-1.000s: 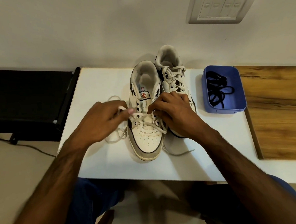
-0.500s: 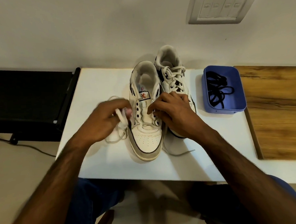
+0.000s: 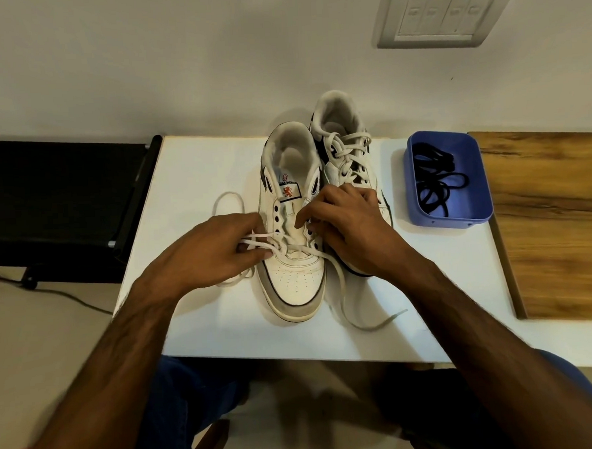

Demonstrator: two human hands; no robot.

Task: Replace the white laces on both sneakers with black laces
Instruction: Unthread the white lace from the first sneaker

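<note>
near sneaker (image 3: 294, 258): smooth white leather-look, perforated toe, matt grey suede-look toe band
white lace (image 3: 339, 284): flat woven cloth, matt
black laces (image 3: 436, 182): cloth cord, matt
tray (image 3: 478, 166): blue plastic, smooth, slight sheen
table (image 3: 196, 181): white, smooth, matt
board (image 3: 555, 217): wood grain, satin

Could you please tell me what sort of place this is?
Probably a room in a home or small office: a white table against a plain wall, a switch panel above it, and a wooden desktop alongside.
</note>
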